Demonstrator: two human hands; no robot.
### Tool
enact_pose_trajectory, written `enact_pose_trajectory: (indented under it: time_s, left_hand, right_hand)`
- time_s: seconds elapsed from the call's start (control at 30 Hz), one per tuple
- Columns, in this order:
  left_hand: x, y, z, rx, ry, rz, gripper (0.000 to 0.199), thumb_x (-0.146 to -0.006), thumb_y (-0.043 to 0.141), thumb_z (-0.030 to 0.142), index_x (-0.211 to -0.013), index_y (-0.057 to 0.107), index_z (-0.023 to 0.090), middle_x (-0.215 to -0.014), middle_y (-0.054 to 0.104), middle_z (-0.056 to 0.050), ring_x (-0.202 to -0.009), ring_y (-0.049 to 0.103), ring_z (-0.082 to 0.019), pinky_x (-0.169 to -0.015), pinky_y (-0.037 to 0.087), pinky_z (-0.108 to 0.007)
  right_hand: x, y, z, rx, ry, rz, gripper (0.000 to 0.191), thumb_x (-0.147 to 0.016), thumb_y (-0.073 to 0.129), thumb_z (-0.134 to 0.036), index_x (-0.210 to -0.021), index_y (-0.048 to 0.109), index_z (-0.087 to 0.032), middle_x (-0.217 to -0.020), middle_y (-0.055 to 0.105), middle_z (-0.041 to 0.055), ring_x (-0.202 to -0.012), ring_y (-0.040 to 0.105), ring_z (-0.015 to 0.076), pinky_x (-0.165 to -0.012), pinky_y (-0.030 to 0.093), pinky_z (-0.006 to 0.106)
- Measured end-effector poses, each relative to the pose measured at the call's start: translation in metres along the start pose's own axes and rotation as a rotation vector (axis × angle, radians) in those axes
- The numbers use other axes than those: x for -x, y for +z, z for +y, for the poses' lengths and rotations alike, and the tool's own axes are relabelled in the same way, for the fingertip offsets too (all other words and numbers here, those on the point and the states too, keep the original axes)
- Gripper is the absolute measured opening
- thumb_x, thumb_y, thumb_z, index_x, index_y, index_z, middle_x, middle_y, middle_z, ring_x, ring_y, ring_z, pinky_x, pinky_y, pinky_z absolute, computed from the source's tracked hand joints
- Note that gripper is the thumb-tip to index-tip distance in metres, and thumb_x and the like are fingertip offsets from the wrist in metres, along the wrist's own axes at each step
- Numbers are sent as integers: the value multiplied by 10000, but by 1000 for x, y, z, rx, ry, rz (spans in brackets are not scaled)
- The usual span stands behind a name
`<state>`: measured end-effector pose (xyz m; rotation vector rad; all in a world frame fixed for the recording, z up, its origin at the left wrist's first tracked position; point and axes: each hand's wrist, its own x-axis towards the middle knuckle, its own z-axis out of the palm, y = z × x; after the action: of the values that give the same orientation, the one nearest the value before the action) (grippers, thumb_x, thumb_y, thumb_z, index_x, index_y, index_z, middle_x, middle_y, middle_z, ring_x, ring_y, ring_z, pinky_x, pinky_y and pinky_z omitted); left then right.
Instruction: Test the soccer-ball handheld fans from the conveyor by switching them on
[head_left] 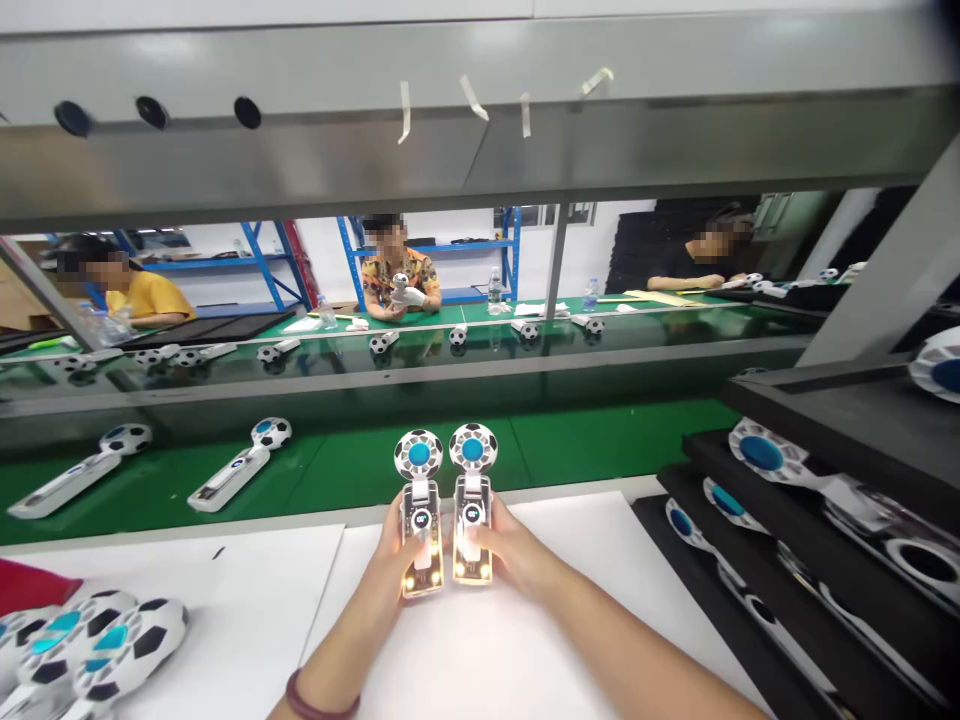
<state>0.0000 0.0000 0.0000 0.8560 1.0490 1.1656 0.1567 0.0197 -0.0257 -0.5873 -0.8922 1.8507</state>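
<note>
My left hand (394, 550) is closed round a handheld fan (420, 455) with a football-patterned head and a blue centre. Its clear body is lit by warm lights and carries a small round display. In my right hand (502, 540) is a matching handheld fan (472, 450), also lit, held upright beside the first with a narrow gap between them. Both thumbs rest on the fronts of the bodies below the displays. The other fingers are mostly hidden behind the fans. Under my hands lies a white work surface (450, 660).
Two fans (236, 475) lie on the green belt (592, 440) ahead. Several football-patterned fans (131, 640) are piled at front left by a red cloth (34, 585). Black trays (720, 490) with fans are stacked at right. Beyond a metal frame (480, 150), three people sit by another line.
</note>
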Motion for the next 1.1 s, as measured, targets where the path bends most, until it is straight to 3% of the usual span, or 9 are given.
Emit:
enact_pose_trajectory:
  time_s: [0.37,0.5,0.8,0.93,1.1]
  left_hand:
    - [-1,0,-5,21,56,22,709,-639,720,383,-1255,377,307,-1263,502,-84,-1134,481,-314,-913,417,-426]
    - [-2,-2,-6,33,31,14,708,-647,711,377,-1258,357,325,-1255,501,-74,-1099,506,-303,-854,450,-397]
    - [0,0,-3,60,10,12,759,-645,717,344,-1271,288,340,-1146,547,-72,-980,573,-286,-791,474,-394]
    - [-2,-1,-4,80,12,22,773,-625,733,327,-1267,303,297,-1061,582,-77,-885,603,-281,-752,484,-400]
    - [-5,-6,-9,106,51,-14,819,-583,764,293,-1260,304,287,-1033,580,-66,-893,590,-266,-757,476,-375]
  right_hand:
    - [4,0,-2,32,13,-38,505,-677,705,-261,-1092,426,-188,-1087,585,84,-1004,574,245,-912,394,447]
    - [5,1,-3,-2,20,-45,471,-688,696,-257,-1066,424,-187,-1041,604,77,-969,591,246,-904,399,458]
    - [5,3,-2,-19,50,-31,571,-627,736,-245,-1099,419,-195,-1019,599,59,-945,590,225,-894,404,426]
    - [4,2,0,-53,44,-27,577,-614,743,-263,-1083,413,-198,-927,612,40,-868,609,219,-872,411,448]
    - [5,2,0,-11,57,-48,662,-564,763,-224,-1114,394,-207,-1048,583,67,-981,573,243,-922,381,465]
